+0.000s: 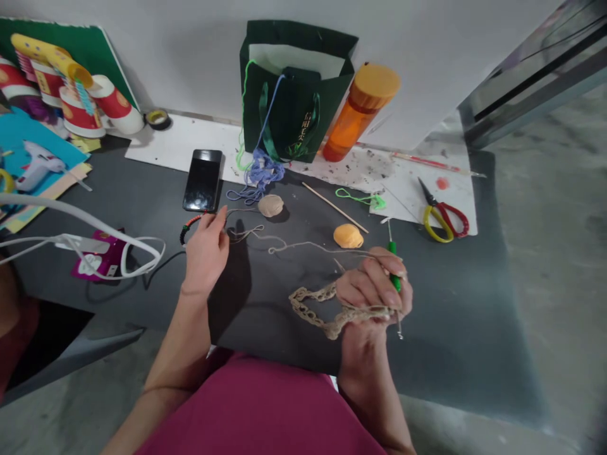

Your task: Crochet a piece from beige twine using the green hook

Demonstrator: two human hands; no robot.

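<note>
My right hand [374, 287] is closed round a green-handled crochet hook [392, 253] and one end of a beige crocheted strip [308, 309], which hangs in a loop to the left. Beige yarn [313, 244] runs from this hand leftward over the dark table to my left hand [207, 249]. The left hand's fingers are bent together beside the yarn, just below a black phone [203, 180]; what they pinch is too small to make out. A beige yarn ball [270, 205] lies between the hands, farther back, and a yellow ball [348, 236] sits behind the right hand.
At the back stand a dark green paper bag [284, 114] and an orange bottle [360, 110]. Scissors [443, 218] lie at right, a wooden stick [334, 206] in the middle. White cables [95, 221], a glue gun [40, 167] and paper cups [80, 114] are at left.
</note>
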